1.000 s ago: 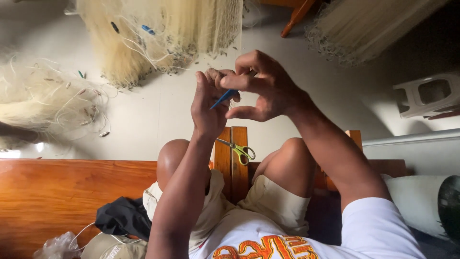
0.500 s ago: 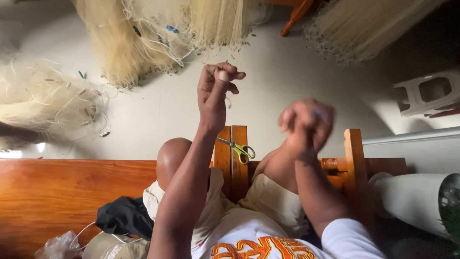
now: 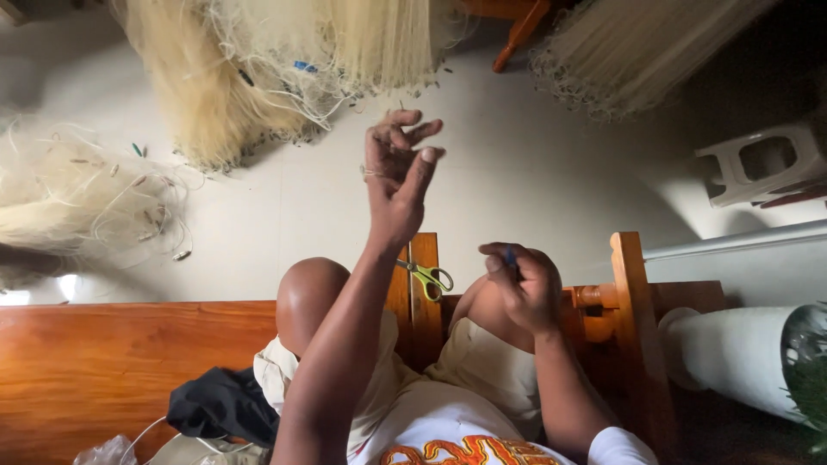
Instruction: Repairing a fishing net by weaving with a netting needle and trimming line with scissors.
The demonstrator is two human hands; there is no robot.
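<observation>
Left to right: pale fishing net [image 3: 258,77] heaped on the floor beyond the raised left hand [image 3: 396,176], fingers spread with thin line apparently looped around them; green-handled scissors [image 3: 426,277] on the wooden frame; right hand [image 3: 524,288], lower, fingers pinched on a small blue tool [image 3: 509,256].

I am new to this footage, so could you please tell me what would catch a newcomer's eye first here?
The raised left hand at centre stands out first, fingers spread, with thin line around them, while the right hand sits low by the knee pinching a small blue tool. Pale heaps of fishing net fill the floor above. Green-handled scissors lie on the wooden bench between the knees.
</observation>
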